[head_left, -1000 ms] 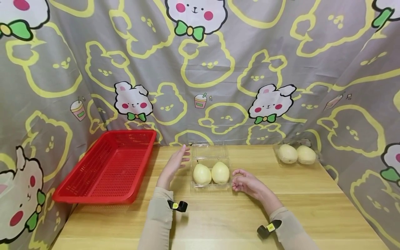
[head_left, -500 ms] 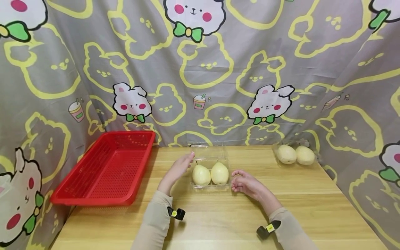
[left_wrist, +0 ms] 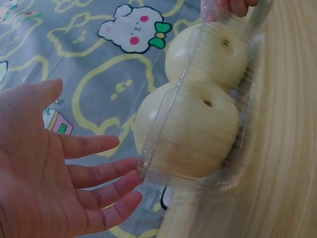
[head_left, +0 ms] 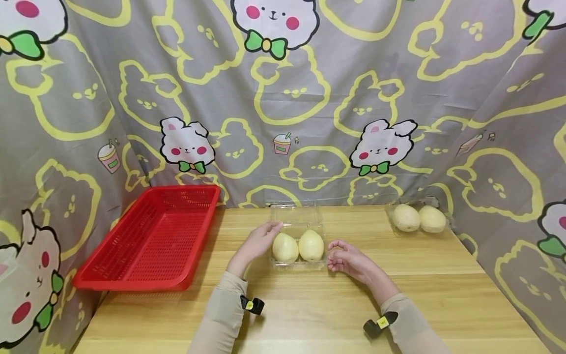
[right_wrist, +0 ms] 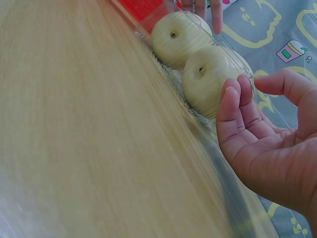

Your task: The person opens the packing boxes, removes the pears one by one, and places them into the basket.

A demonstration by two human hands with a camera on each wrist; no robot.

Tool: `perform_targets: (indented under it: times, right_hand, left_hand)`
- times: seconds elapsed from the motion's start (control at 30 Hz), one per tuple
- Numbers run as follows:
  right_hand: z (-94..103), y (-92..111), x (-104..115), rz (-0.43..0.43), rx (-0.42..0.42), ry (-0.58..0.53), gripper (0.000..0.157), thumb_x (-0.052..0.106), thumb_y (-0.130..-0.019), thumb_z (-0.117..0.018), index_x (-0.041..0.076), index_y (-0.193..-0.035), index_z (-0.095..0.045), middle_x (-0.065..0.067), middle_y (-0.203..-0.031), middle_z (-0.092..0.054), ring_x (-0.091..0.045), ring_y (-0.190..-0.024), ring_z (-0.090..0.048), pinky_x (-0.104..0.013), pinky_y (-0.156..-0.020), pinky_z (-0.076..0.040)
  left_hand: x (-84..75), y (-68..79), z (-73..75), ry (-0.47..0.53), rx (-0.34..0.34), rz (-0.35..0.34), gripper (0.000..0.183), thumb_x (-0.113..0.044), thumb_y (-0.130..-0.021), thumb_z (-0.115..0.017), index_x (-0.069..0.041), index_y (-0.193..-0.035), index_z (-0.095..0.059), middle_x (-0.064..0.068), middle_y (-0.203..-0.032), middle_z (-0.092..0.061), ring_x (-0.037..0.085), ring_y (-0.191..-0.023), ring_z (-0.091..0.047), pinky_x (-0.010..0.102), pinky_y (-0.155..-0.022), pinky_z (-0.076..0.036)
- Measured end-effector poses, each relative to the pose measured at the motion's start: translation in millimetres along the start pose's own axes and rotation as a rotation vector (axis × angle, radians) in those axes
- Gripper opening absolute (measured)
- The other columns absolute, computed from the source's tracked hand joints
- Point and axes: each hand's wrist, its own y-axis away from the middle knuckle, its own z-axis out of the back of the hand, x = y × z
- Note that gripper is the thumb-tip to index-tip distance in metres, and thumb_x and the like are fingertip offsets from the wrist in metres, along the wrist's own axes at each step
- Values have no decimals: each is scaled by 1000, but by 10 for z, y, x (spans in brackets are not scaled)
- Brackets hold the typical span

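Observation:
A clear plastic clamshell box (head_left: 297, 265) sits at the middle of the table with its lid (head_left: 296, 214) folded back. Inside, a left pear (head_left: 285, 248) and a right pear (head_left: 311, 245) lie side by side, pale yellow. My left hand (head_left: 258, 243) reaches over the box's left edge, its fingertips close to the left pear's stem; in the left wrist view its fingers (left_wrist: 99, 173) are spread and hold nothing. At the box's right side is my right hand (head_left: 349, 260), fingers loosely curled, fingertips (right_wrist: 230, 94) right at the rim.
A red perforated plastic basket (head_left: 185, 280) stands on the left of the wooden table (head_left: 309, 314). At the back right lies another clear package (head_left: 448, 221) with two pale pears (head_left: 406, 218). A printed grey curtain (head_left: 305, 103) encloses the back and sides.
My left hand has moved right and toward me, from beside the open lid to over the left edge of the box. The right hand, the box and its pears stay in place.

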Motion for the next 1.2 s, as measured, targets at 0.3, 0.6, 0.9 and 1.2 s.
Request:
perform_targets:
  times: [0.3,0.6,0.9,1.2]
  right_hand:
    - [-8,-1,5,-2,-3,0,25,-4,-91,-48,6,-112,-39,0,-76,-63,-11,-69,-62,-22,-65,-53]
    - [-12,1,11,2,0,-5,25,-4,-91,-48,7,-112,-39,0,-76,-63,-11,-68,-62,-22,-65,-53]
    - [-3,7,9,5,7,0,25,-3,-90,-47,6,-112,-39,0,-76,-63,-11,-71,-62,-23,-66,-53]
    - [-9,-1,4,16,18,-9,24,-4,-90,-47,6,-111,-40,0,-76,-63,-11,-71,-62,-22,-66,-53]
  left_hand:
    - [-4,27,-35,-91,84,-97,68,-51,-94,-57,-3,-141,-49,21,-143,-50,42,-123,-54,54,-103,-45]
    - [0,41,-129,-176,71,-95,74,-57,-89,-60,-8,-143,-48,20,-147,-46,41,-139,-38,56,-113,-33]
    - [-18,57,-198,-254,50,-78,75,-45,-80,-76,-12,-141,-50,21,-149,-42,43,-136,-39,58,-110,-36]
    - [28,18,-256,-343,56,-93,80,-39,-74,-83,-15,-142,-49,14,-142,-49,38,-131,-45,55,-106,-42]
